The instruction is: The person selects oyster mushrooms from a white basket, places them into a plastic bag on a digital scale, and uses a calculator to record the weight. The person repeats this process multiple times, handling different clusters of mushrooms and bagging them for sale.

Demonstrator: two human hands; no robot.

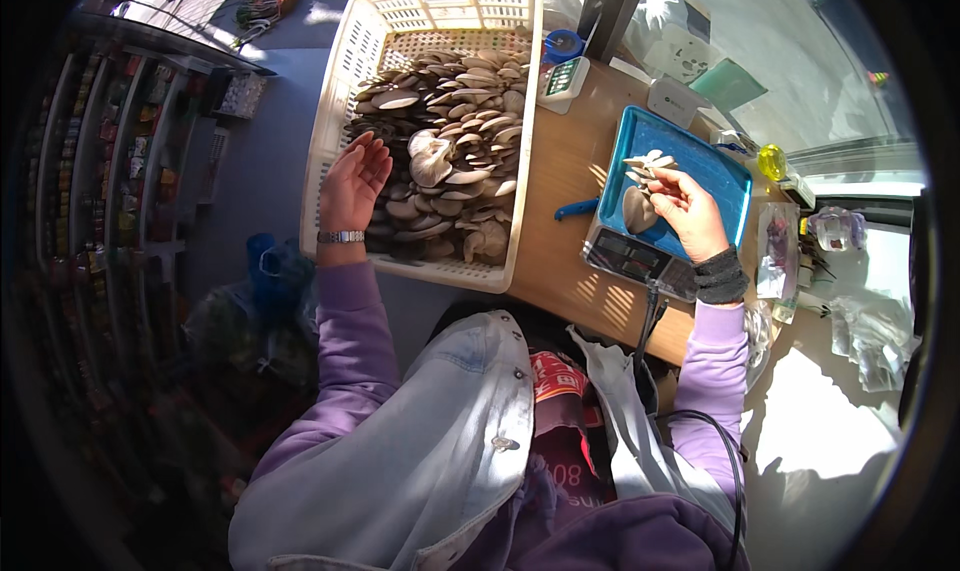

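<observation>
A cream plastic crate (523, 218) holds a deep pile of grey-brown oyster mushrooms (480, 113). My left hand (355, 182), with a metal watch on its wrist, is over the crate's left side, its palm turned up and nothing in it. Near its fingertips a paler mushroom (430, 158) lies underside up on the pile. Over the blue tray (690, 140) of a weighing scale (630, 259), my right hand (686, 209) pinches a small oyster mushroom cluster (649, 164). A broader mushroom cap (639, 209) shows just below those fingers; whether it joins the cluster, I cannot tell.
A blue-handled tool (576, 209) lies on the wooden table (559, 173) between crate and scale. Behind are a payment device (564, 83) and a blue round container (562, 44). Cables (649, 320) hang at the table's front edge. Stocked shelves (112, 173) stand at left.
</observation>
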